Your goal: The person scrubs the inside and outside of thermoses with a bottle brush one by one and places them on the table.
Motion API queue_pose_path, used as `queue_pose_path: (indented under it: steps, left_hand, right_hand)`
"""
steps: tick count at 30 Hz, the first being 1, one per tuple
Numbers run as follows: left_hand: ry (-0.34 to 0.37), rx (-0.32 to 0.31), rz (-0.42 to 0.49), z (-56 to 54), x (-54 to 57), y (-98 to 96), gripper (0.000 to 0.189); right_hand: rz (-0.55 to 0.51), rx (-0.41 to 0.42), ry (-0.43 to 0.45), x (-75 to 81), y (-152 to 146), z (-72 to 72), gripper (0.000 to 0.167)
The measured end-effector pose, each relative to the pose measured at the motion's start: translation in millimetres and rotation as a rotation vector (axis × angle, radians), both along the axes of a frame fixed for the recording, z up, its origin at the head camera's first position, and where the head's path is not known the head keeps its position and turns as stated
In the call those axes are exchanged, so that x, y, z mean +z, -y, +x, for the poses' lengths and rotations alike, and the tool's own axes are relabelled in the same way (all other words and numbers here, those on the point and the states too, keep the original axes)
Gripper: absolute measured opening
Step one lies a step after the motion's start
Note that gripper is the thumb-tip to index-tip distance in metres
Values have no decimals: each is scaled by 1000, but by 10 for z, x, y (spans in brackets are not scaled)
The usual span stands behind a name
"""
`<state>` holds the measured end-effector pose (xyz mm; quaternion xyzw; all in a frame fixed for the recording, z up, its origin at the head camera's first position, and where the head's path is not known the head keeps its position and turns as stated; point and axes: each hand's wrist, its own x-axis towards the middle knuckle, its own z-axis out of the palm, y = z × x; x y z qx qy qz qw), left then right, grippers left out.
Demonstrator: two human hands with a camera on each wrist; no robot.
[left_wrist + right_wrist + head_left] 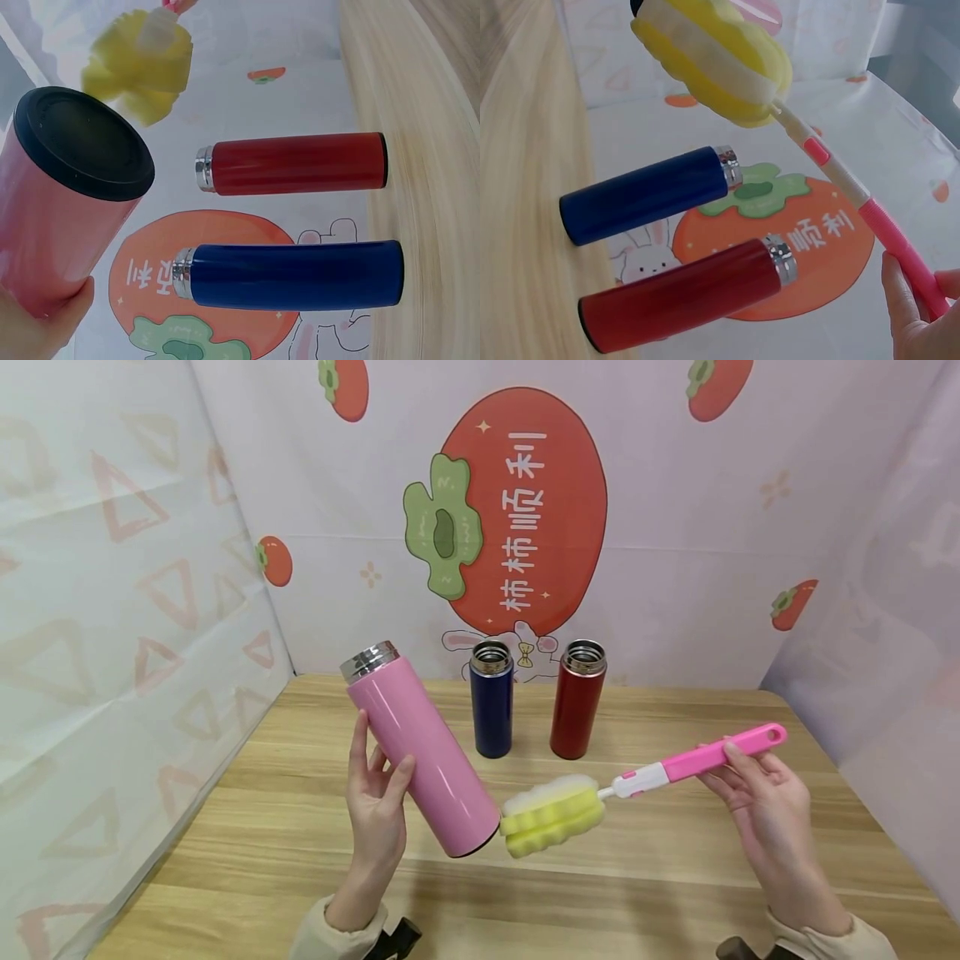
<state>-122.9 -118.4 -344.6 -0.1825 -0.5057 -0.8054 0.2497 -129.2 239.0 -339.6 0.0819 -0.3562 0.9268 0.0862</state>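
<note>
My left hand (377,802) grips a pink thermos bottle (423,752), tilted with its bare metal neck up to the left and its base down to the right. In the left wrist view the black base of the pink bottle (86,142) faces the camera. My right hand (772,802) pinches the pink handle of a bottle brush (705,762) between thumb and fingers. The yellow and white sponge head (553,814) points left, right at the bottle's lower end in the head view. Both things are held above the table.
A blue thermos bottle (492,702) and a red thermos bottle (578,702) stand upright and lidless towards the back of the wooden table (262,827). Behind them hangs a backdrop (660,585) printed with persimmons, and cloth walls close off both sides.
</note>
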Motion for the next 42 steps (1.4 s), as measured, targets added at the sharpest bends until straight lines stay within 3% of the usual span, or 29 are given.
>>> queue_pose_path:
  steps: [11, 22, 30, 37, 42]
  left_hand:
    - [25, 3, -19, 17, 7, 0, 68]
    - [165, 43, -94, -58, -20, 50, 79]
    - [195, 105, -161, -239, -102, 149, 83]
    - [300, 183, -222, -458, -163, 275, 87]
    - [343, 220, -266, -610, -225, 367, 89]
  right_hand:
    - [18, -33, 4, -18, 14, -22, 16]
    - [36, -52, -3, -36, -21, -24, 15]
    - [26, -45, -22, -59, -97, -14, 18]
    - [22, -31, -12, -96, -183, -7, 20]
    - [37, -42, -13, -322, -397, -116, 21]
